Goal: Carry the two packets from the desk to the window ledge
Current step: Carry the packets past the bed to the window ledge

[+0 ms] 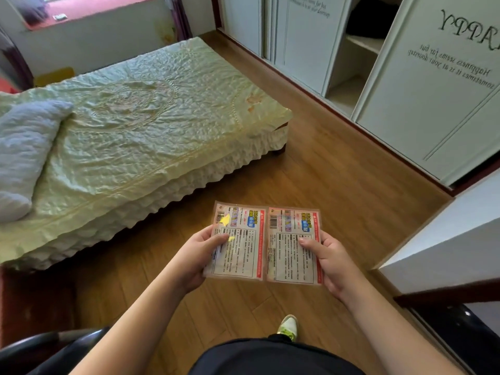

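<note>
two packets are held side by side in the air over a wooden floor (311, 169), about waist height in front of the person. the open strip of floor runs ahead between the bed (140, 125) on the left and the white wardrobe (405, 85) on the right, whose dark red base rail borders the boards; one wardrobe door stands slid aside, showing pale shelves. the bed's near corner and frilled skirt jut toward the strip, and a pale pillow (24, 147) lies at its left end. far off at the top left, beyond the bed, a red window ledge (89, 12) carries a small object too blurred to name. a white desk corner (443, 239) pokes in at the right, close to the right forearm, and a dark chair back (54, 347) sits at the lower left. one green-and-white shoe (289, 327) shows on the boards below. the left packet (238, 242) and right packet (293, 244) look alike: flat, clear-edged pouches, red border, barcode at the top left, a block of small print, touching along their inner edges. the left hand (194, 258) pinches the left packet's outer edge, thumb on top, fingers beneath; the right hand (328, 262) clasps the right packet's outer edge the same way.
</note>
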### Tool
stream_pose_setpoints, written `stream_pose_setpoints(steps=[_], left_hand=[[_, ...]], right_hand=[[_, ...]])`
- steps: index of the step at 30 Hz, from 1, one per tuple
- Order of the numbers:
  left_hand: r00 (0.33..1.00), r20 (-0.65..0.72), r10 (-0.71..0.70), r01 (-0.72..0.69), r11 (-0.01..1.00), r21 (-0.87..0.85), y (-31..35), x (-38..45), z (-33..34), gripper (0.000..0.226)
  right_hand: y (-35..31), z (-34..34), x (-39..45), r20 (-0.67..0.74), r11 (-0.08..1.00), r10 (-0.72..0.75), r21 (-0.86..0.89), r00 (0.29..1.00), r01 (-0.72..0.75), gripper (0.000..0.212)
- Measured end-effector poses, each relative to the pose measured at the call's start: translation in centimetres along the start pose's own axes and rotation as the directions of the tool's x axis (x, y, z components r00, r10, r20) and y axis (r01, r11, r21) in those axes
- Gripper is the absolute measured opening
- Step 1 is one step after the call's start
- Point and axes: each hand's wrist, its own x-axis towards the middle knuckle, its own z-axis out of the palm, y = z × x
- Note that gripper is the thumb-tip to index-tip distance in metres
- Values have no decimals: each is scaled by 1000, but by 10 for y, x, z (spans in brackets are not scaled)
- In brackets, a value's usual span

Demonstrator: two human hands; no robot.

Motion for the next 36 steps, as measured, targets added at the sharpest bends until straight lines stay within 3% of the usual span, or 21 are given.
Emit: stream_pose_setpoints(steps=[7,17,28,36], left_hand=[[1000,10,23,-22,999,-30,52,65,39,27],[1000,30,-3,4,1000,-31,130,204,33,28],[989,144,16,-31,994,101,258,335,45,22],[986,160,-43,27,994,103,308,435,93,20]], right_hand=[[-63,-21,61,-27,1000,5,-20,1000,-5,21],[-135,-14,178,-97,999,21,-25,995,-23,20],[-236,4,295,-137,992,-21,119,990,38,21],[-293,-33,374,-146,988,-28,147,989,50,23]])
